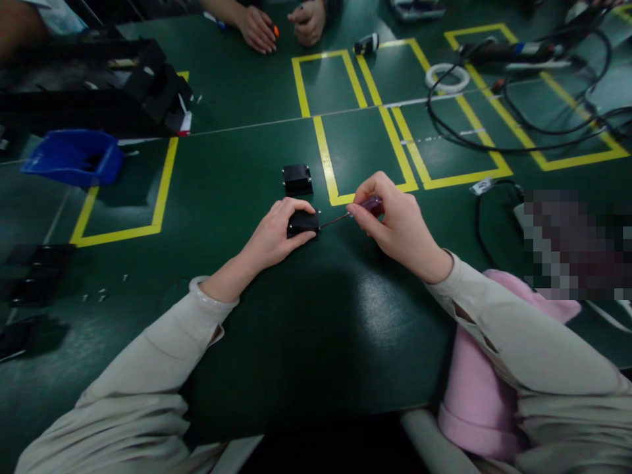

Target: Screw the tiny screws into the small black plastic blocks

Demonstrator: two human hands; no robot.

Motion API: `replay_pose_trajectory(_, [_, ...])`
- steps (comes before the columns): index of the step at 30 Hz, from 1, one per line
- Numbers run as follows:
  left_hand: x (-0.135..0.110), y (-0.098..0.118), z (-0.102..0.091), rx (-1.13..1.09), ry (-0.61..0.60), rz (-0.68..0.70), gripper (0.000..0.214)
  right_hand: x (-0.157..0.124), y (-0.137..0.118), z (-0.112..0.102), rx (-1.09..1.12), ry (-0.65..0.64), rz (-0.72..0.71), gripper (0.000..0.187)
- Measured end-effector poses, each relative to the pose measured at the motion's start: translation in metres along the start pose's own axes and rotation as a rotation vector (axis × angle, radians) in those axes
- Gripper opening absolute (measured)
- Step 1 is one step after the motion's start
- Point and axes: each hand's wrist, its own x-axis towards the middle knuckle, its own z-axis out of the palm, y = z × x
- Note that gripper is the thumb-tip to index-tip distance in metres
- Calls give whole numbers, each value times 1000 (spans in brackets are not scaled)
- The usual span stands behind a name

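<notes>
My left hand [282, 230] grips a small black box [303, 222] against the green table, thumb and fingers on its opposite sides. Small shiny screws stick out at the box's right end. Between the fingertips of my right hand [395, 216] is a screwdriver [371, 207] with a dark reddish handle. Its thin shaft points left and down, with the tip at the screw on the box's near right corner; whether it sits in the screw head I cannot tell. A second black box [297, 179] with screws at its corners lies just beyond my left hand.
Loose screws [101, 295] and several black parts [34, 273] lie at left, below a blue bin [79, 157] and a black rack [99, 85]. Cables [459, 135] and a tape roll [447, 78] are at far right. Another person's hands [259, 29] rest across the table. Pink cloth [476, 395] hangs by my right arm.
</notes>
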Motion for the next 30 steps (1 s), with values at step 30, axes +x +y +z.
replay_pose_trajectory(30, [1, 6, 8, -67, -43, 23, 36, 0, -1, -1, -62, 80, -43, 6])
